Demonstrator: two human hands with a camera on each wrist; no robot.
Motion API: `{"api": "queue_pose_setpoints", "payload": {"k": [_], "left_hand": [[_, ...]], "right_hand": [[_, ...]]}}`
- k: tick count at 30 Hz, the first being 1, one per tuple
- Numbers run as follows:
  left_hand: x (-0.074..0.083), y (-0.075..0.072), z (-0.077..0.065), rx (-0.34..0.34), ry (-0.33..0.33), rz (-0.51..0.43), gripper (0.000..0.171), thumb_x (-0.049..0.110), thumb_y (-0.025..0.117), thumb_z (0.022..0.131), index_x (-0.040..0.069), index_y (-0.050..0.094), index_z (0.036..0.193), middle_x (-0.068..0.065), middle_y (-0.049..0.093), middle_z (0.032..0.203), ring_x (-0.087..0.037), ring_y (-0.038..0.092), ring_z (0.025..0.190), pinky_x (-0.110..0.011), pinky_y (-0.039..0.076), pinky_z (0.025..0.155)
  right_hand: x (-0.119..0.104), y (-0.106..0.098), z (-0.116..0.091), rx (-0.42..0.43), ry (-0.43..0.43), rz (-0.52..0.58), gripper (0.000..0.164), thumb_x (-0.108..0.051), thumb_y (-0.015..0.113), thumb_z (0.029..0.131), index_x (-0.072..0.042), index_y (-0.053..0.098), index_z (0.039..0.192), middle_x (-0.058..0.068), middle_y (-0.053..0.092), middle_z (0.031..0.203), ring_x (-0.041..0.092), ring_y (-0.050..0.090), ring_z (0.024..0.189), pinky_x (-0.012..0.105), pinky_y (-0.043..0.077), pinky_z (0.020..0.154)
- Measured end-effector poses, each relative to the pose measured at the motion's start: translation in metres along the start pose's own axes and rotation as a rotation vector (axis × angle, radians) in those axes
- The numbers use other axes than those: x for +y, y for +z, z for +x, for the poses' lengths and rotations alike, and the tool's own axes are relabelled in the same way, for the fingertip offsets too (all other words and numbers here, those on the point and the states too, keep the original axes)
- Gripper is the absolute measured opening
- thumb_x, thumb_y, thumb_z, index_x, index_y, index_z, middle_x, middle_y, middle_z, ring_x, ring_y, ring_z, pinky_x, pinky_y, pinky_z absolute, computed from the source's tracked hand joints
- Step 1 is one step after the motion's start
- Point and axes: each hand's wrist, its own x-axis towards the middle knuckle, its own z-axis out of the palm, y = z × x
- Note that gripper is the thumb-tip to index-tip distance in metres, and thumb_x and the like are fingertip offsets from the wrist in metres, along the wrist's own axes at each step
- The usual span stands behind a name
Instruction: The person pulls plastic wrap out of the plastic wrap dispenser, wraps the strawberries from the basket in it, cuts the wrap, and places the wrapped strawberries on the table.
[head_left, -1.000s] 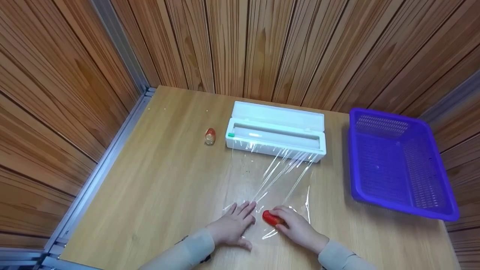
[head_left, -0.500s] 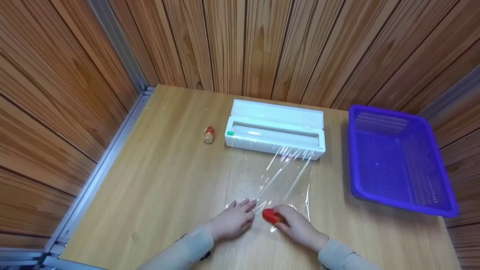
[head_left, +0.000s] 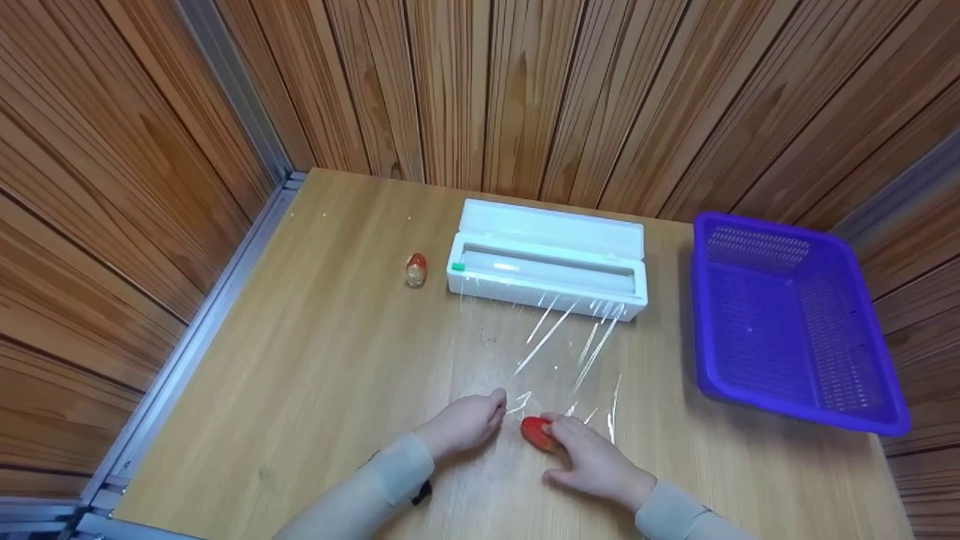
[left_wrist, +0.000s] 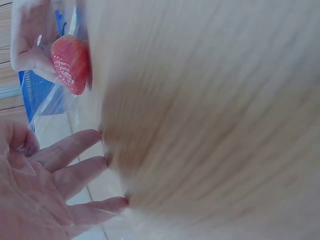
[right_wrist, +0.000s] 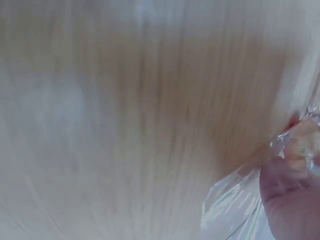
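Observation:
A sheet of clear plastic wrap (head_left: 540, 352) stretches toward me from a roll (head_left: 544, 271) in an open white box (head_left: 551, 225). On its near part is a red, speckled, strawberry-like fruit (head_left: 535, 433), with a paler side in the right wrist view. My right hand (head_left: 596, 461) holds the fruit, fingers over its right end and thumb low beside it. Left of the fruit, my left hand (head_left: 465, 424) pinches the film between thumb and forefinger. In the left wrist view its other fingers (left_wrist: 80, 175) reach down to the tabletop.
A small red-and-pale piece (head_left: 416, 270) in shiny wrapping lies left of the box. The purple plastic basket (head_left: 709, 330) stands at the right side of the wooden table (head_left: 322, 337). Wood-panelled walls (head_left: 450, 90) enclose the back and sides.
My left hand was spread flat on the film; its fingers have curled in and now pinch it. The film's creases have shifted. My right hand stays at the fruit, its thumb slightly farther away.

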Motion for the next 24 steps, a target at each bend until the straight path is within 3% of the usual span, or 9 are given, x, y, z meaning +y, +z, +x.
{"api": "queue_pose_setpoints", "payload": {"k": [3,6,10,14,18,22,24], "left_hand": [[0.001,-0.002,0.002,0.016,-0.008,0.001,0.010,0.024,0.039,0.092,0.016,0.043,0.096,0.004,0.048,0.067,-0.010,0.045,0.061,-0.022,0.042,0.057],[0.000,-0.003,0.005,0.004,-0.045,-0.033,0.011,0.025,0.040,0.092,0.016,0.043,0.096,0.003,0.047,0.068,-0.010,0.045,0.061,-0.022,0.041,0.056],[-0.006,-0.006,0.010,0.010,-0.097,-0.137,0.009,0.026,0.044,0.091,0.018,0.047,0.093,0.005,0.049,0.069,-0.010,0.047,0.062,-0.022,0.041,0.057],[-0.019,-0.012,0.015,0.072,-0.074,-0.228,0.006,0.022,0.050,0.088,0.017,0.054,0.087,0.006,0.053,0.074,-0.009,0.049,0.069,-0.022,0.043,0.064],[-0.034,-0.019,0.019,0.082,-0.090,-0.284,0.006,0.021,0.055,0.085,0.017,0.057,0.082,0.005,0.055,0.075,-0.008,0.049,0.067,-0.022,0.043,0.061],[-0.045,-0.026,0.023,0.069,-0.157,-0.274,0.006,0.023,0.055,0.085,0.018,0.058,0.082,0.004,0.056,0.072,-0.010,0.050,0.064,-0.023,0.043,0.057],[-0.049,-0.029,0.024,0.118,-0.162,-0.196,0.008,0.022,0.053,0.086,0.017,0.058,0.082,0.004,0.057,0.072,-0.011,0.051,0.065,-0.025,0.043,0.059]], "right_hand": [[0.001,0.003,0.003,0.097,-0.055,-0.044,0.037,-0.027,0.070,0.071,-0.014,0.053,0.102,0.002,0.054,0.120,0.016,0.052,0.107,0.033,0.043,0.089],[0.004,0.003,0.007,0.121,-0.029,0.010,0.026,-0.022,0.067,0.074,-0.016,0.055,0.097,-0.001,0.058,0.114,0.015,0.055,0.102,0.032,0.046,0.085],[0.010,-0.003,0.014,0.047,0.080,0.218,0.022,-0.024,0.063,0.077,-0.020,0.058,0.098,-0.005,0.059,0.110,0.013,0.055,0.100,0.033,0.045,0.086],[0.018,-0.011,0.022,-0.059,0.215,0.501,0.021,-0.026,0.062,0.078,-0.020,0.060,0.097,-0.004,0.058,0.103,0.014,0.053,0.095,0.027,0.045,0.085],[0.025,-0.017,0.029,-0.166,0.379,0.779,0.023,-0.025,0.062,0.079,-0.015,0.060,0.100,0.003,0.057,0.102,0.014,0.051,0.091,0.020,0.045,0.076],[0.032,-0.021,0.035,-0.203,0.456,0.875,0.028,-0.025,0.061,0.080,-0.009,0.061,0.103,0.005,0.059,0.099,0.014,0.050,0.086,0.022,0.046,0.070],[0.036,-0.022,0.038,-0.204,0.460,0.846,0.029,-0.027,0.060,0.080,-0.009,0.061,0.103,0.002,0.059,0.094,0.013,0.050,0.082,0.022,0.045,0.068]]}}
